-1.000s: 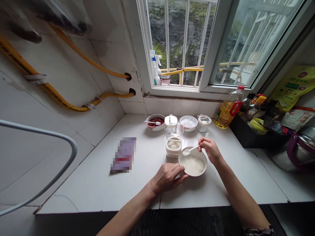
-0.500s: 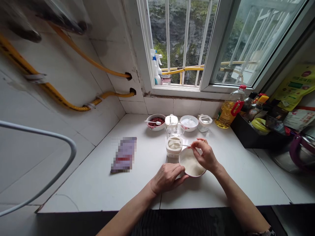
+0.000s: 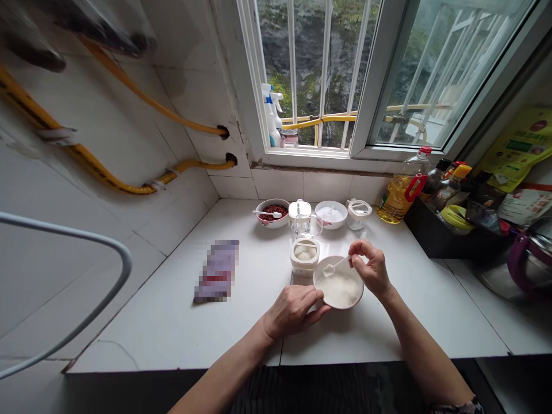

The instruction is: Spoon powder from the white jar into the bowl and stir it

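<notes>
My left hand (image 3: 295, 310) grips the left rim of a bowl (image 3: 340, 290) that holds a pale granular substance. Pinched in my right hand (image 3: 368, 267) is a small white spoon (image 3: 330, 269), its scoop over the bowl's left inner side. Just behind and left of the bowl stands a white square jar (image 3: 305, 265) with pale contents, its clear lid (image 3: 307, 226) raised at the back. Neither hand touches the jar.
Along the back stand a bowl of red beans (image 3: 272, 213) with a spoon, a lidded jar (image 3: 300, 210), a bowl of white contents (image 3: 331, 214) and another jar (image 3: 359, 214). An oil bottle (image 3: 394, 198) and black box (image 3: 444, 236) are at right; a blurred packet (image 3: 217, 271) lies left.
My right hand has moved right, drawing the spoon out of the jar and over the bowl. My left hand stays on the rim.
</notes>
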`<state>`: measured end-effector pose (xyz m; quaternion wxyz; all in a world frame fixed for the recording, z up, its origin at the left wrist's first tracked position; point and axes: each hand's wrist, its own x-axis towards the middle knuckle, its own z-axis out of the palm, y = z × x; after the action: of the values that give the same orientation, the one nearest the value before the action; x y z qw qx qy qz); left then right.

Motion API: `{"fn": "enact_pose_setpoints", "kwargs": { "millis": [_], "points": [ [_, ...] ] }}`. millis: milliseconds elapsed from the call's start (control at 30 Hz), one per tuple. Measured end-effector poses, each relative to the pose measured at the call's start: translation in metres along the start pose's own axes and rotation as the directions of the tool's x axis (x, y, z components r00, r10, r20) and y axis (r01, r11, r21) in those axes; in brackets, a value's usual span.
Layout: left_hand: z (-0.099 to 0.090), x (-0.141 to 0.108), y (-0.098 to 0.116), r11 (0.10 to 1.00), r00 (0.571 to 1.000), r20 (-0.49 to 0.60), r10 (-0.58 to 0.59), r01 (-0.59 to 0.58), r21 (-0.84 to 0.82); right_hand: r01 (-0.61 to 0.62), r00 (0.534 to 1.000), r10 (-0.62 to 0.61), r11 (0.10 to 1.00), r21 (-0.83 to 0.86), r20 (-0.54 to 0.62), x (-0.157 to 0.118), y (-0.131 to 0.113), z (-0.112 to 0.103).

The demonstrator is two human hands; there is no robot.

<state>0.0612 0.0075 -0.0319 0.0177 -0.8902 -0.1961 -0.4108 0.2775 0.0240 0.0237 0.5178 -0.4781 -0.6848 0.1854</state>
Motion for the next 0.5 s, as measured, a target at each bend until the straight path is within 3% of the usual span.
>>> {"fn": "enact_pose_setpoints", "kwargs": {
  "millis": [100,200,267,367,500],
  "points": [
    [0.000,0.000,0.000,1.000,1.000,-0.002,0.003,-0.003,-0.001,0.072,0.985,-0.053,0.991,-0.109,0.162,0.001,0.001,0.005],
    [0.000,0.000,0.000,1.000,1.000,0.000,0.005,-0.005,-0.001,0.098,0.950,-0.062,0.990,-0.104,0.306,0.001,0.000,0.011],
    [0.000,0.000,0.000,1.000,1.000,-0.002,0.005,-0.005,0.003,0.052,0.954,-0.026,0.995,-0.080,0.298,0.001,0.000,0.012],
    [0.000,0.000,0.000,1.000,1.000,-0.011,0.009,-0.008,0.007,-0.112,0.965,0.112,0.994,-0.014,0.235,0.003,0.000,0.009],
    [0.001,0.000,0.000,1.000,1.000,-0.019,0.011,-0.010,0.013,-0.296,0.941,0.266,0.947,0.129,0.209,0.007,0.000,0.002]
  ]
}}
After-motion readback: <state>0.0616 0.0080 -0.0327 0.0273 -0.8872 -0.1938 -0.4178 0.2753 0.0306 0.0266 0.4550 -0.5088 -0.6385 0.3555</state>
